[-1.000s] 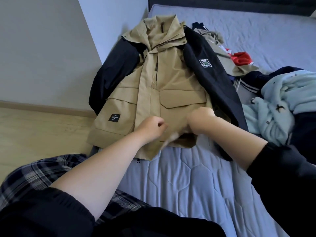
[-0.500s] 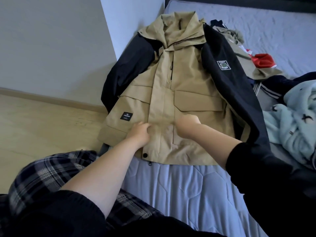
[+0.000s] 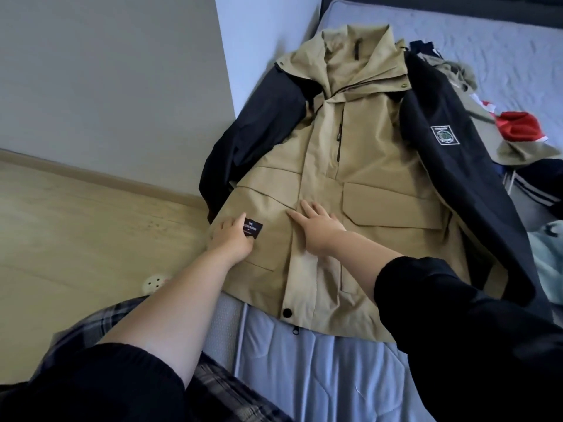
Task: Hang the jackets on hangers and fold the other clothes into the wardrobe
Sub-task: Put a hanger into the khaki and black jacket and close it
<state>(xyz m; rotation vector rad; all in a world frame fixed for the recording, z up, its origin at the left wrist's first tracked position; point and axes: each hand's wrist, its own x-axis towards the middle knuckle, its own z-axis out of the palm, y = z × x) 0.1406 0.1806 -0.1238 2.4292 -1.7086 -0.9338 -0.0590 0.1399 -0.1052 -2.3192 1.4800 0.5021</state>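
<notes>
Presently both hands lie flat, gripping nothing. Left hand (image 3: 233, 239) presses the jacket (image 3: 374, 159) beside its label (image 3: 253, 229); right hand (image 3: 318, 223) presses the front flap (image 3: 303, 278), seemingly to smooth the closed front for hanging. Jacket lies face up across the bed (image 3: 320, 376) corner, no hanger in view. Other clothes (image 3: 518, 149) are heaped just beyond.

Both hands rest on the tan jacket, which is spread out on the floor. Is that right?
No. The head view shows the tan jacket spread out on the bed, not the floor; the left hand and right hand do rest on it.
</notes>
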